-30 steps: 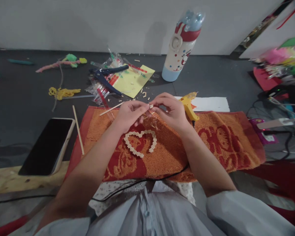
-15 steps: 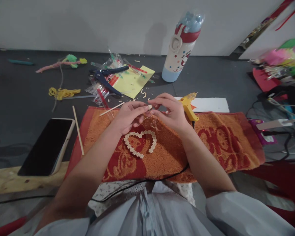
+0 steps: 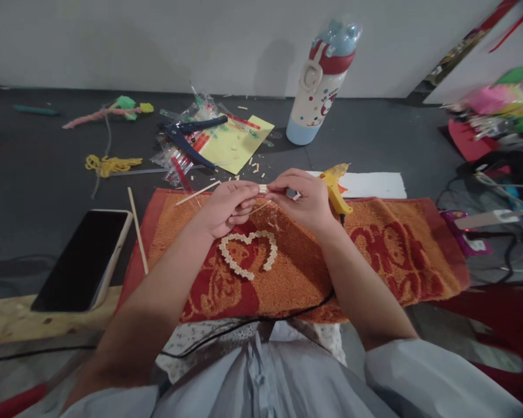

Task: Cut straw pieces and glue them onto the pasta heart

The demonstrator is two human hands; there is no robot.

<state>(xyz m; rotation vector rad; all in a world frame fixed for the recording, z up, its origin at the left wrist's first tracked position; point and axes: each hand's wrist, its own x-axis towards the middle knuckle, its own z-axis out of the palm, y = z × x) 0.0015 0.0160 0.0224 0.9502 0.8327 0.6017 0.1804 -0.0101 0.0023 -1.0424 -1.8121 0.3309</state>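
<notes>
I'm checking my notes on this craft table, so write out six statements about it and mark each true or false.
1. The left hand and right hand both touch a small pale piece. True.
2. The heart outline lies on the orange towel. True.
3. The heart outline is a closed loop. False: it has a gap at its lower right.
4. The phone rests on the towel. False: the phone lies left of it.
5. The left hand grips the glue gun. False: the yellow glue gun lies to the right of the right hand.
6. The bottle stands farther back than the glue gun. True.
</notes>
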